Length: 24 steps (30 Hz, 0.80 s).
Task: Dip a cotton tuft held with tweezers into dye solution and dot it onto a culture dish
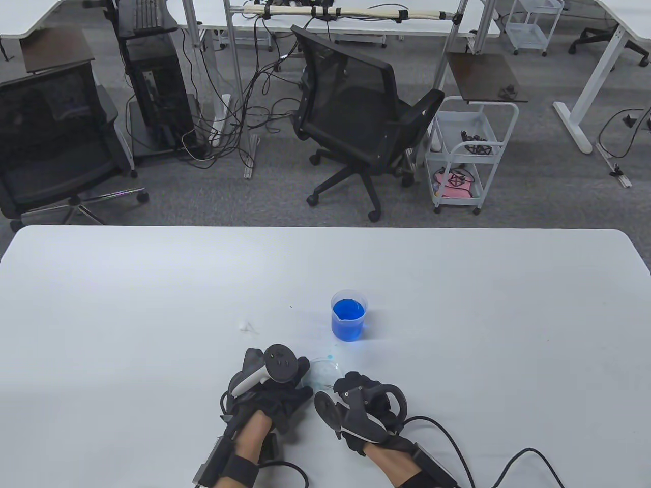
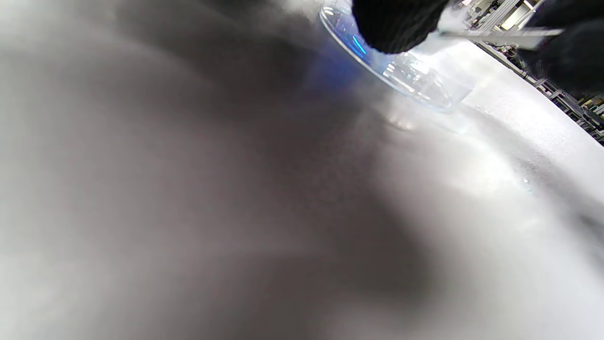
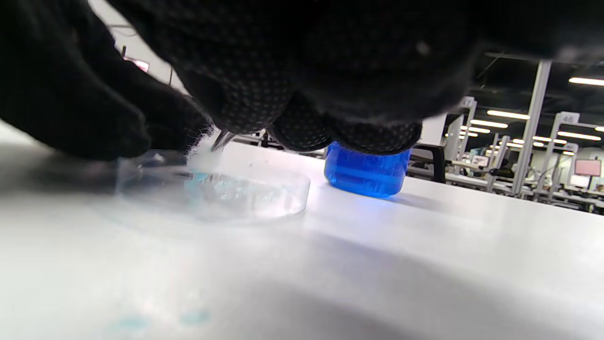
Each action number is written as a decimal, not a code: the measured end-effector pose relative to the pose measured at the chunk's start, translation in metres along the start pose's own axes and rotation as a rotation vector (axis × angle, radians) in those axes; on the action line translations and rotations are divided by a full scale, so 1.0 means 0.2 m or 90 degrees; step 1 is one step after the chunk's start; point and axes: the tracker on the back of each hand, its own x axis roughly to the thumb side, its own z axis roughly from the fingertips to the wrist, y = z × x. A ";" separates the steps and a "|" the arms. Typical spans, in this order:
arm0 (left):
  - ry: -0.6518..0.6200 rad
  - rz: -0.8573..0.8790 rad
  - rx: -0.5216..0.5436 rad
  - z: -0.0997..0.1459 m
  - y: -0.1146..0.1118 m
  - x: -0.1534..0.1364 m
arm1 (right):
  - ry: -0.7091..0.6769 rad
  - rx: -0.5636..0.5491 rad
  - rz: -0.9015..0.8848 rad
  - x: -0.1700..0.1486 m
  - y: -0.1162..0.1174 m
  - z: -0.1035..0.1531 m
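Observation:
A clear culture dish (image 1: pixel 323 369) lies on the white table in front of a beaker of blue dye (image 1: pixel 349 316). My left hand (image 1: pixel 304 375) touches the dish's left rim; its fingertip (image 2: pixel 395 26) sits on the rim in the left wrist view. My right hand (image 1: pixel 339 385) grips metal tweezers (image 2: pixel 500 33). Their tips (image 3: pixel 222 140) hold a white cotton tuft (image 3: pixel 203 153) down over the dish (image 3: pixel 212 194), whose floor shows pale blue marks. The beaker (image 3: pixel 365 175) stands just behind the dish.
A small loose cotton tuft (image 1: pixel 246 326) lies on the table to the left of the beaker. Faint blue stains (image 3: pixel 188 317) mark the table in front of the dish. Cables trail from both wrists to the table's near edge.

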 end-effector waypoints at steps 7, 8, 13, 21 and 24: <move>0.004 -0.001 -0.001 0.00 0.00 0.00 | 0.027 -0.034 -0.047 -0.09 -0.11 0.03; 0.004 0.000 -0.001 0.00 0.00 0.00 | 0.021 -0.033 -0.046 -0.09 -0.11 0.04; 0.004 0.002 0.000 0.00 0.00 0.00 | -0.010 0.003 -0.021 -0.03 -0.05 0.05; 0.003 0.002 0.000 0.00 0.00 -0.01 | -0.021 0.027 -0.001 0.00 0.00 0.04; 0.003 0.003 0.000 0.00 0.00 -0.01 | -0.008 0.011 -0.016 -0.03 -0.03 0.04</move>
